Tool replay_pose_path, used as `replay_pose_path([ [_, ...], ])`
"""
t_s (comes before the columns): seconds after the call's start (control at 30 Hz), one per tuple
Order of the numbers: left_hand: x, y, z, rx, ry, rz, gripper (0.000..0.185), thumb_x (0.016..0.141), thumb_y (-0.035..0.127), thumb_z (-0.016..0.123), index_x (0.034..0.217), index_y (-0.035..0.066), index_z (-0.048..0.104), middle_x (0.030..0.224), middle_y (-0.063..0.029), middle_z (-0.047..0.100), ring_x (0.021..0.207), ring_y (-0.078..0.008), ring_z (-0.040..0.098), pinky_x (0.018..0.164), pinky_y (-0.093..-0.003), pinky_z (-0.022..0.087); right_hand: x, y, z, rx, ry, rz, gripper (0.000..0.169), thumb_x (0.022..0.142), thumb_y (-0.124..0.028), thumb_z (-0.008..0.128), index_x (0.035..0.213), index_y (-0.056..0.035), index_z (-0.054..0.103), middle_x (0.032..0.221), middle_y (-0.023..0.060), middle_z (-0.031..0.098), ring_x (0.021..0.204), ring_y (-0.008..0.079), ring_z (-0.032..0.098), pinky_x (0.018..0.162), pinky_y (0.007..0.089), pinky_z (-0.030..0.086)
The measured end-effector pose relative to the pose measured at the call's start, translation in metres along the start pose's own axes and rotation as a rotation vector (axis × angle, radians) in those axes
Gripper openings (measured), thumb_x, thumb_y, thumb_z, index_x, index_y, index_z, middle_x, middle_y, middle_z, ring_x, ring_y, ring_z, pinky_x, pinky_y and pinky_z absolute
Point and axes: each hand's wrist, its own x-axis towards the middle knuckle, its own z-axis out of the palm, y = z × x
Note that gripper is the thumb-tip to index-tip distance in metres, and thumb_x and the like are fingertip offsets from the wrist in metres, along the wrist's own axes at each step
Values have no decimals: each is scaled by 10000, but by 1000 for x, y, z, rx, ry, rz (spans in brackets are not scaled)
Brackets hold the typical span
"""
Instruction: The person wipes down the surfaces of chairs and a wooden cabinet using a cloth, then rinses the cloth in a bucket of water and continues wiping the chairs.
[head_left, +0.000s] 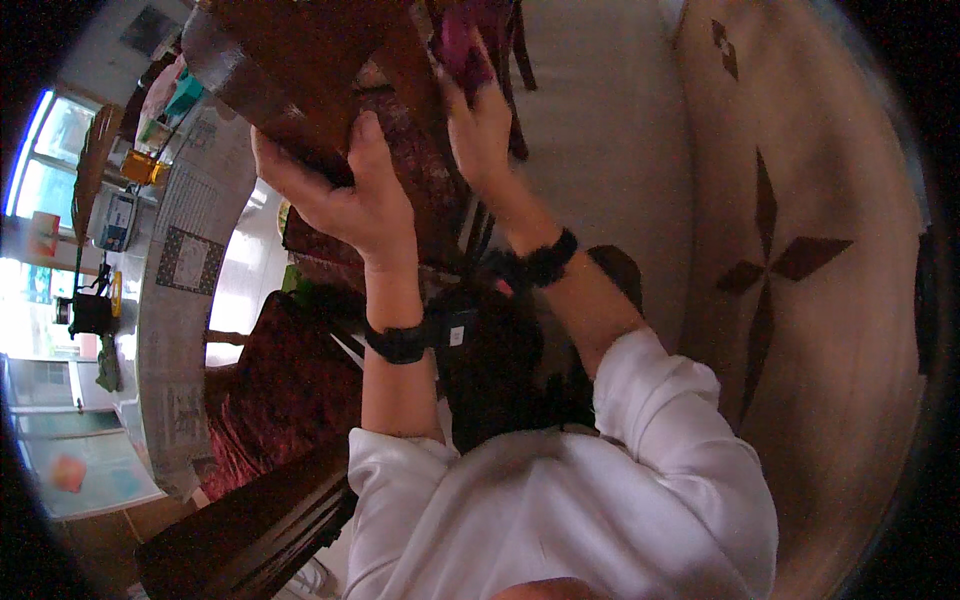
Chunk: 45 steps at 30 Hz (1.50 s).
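My left hand (345, 199) grips the lower edge of a dark brown, glossy wooden chair part (300, 67), likely a backrest, with the thumb apart from the fingers. My right hand (480, 135) holds a purple cloth (459, 49) against the right side of the same wooden piece; its fingertips are partly hidden by the cloth and blurred. Beneath and between the hands shows a dark red patterned seat cushion (424, 150). Both wrists wear black bands.
At the left is a long table (169, 337) with papers, an amber container (142, 166), a teal box (184, 94) and other items. Another wooden chair (247, 517) with a red patterned cushion (277, 397) stands lower left. The floor (810, 172) at right has a dark star-shaped inlay.
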Motion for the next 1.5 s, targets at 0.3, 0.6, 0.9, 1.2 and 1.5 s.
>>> replay_pose_path([
  [0.3,1,0,14,10,8,90,546,803,173,602,1225,-35,325,1045,-156,500,823,-186,531,674,-295,474,-132,121,-79,-385,51,754,433,852,-343,518,1070,32,520,946,159,580,826,248,544,732,353,426],
  [0.6,4,-2,1,103,7,-23,645,774,269,647,1243,-31,323,1159,-179,442,1021,-271,472,881,-356,381,-21,-56,9,-20,-56,180,501,837,-296,544,1233,-13,424,1202,202,466,1106,271,468,919,334,369],
  [0.9,4,6,-3,58,12,-41,618,769,254,633,1227,-32,332,1122,-171,453,955,-245,482,818,-343,407,-115,30,-43,-42,-114,399,538,852,-135,537,1307,38,308,1197,117,497,1056,182,484,906,307,366],
  [1.2,4,-7,-11,-2,35,-22,621,770,260,629,1230,-28,327,1082,-154,459,953,-224,464,814,-338,402,-65,112,-80,-300,252,810,407,840,-333,526,1012,35,538,896,149,584,775,254,558,687,367,441],
  [1.5,10,-3,-9,-35,8,20,656,763,306,657,1216,-27,319,1058,-149,480,855,-208,509,742,-313,448,-89,153,-74,-754,-208,674,416,865,-330,462,1077,24,516,931,233,580,853,377,550,747,424,432],
])
